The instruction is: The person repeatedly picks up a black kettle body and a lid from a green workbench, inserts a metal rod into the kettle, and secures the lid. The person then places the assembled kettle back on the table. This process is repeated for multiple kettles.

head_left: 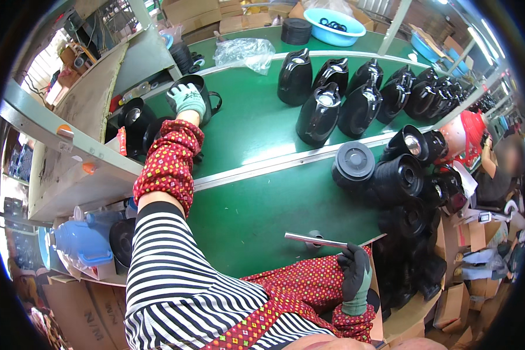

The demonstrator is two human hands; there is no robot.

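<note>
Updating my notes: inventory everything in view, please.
Smooth bench: one, green, centre
Glossy spouted jugs: many, black, upper right
Handled round container: one, black, upper left
Round plastic basins: multiple, blue, far side
Crumpled plastic bag: one, clear, far edge
Slim metal rod: one, silver, lower right
Rounded plastic jug: one, blue, lower left
Cardboard boxes: several, brown, edges
Piled round parts: many, black, right
Left hand: one, green glove, at container
Right hand: one, grey-green glove, holding rod

Reaches out with the gloved left hand (186,99) to a black handled vessel (207,105) on the green table (245,216). Holds a slim metal rod (315,239) in the gloved right hand (356,277). Faces glossy black jugs (318,116), grouped ahead to the right, with a light-blue basin (335,40) beyond.
</note>
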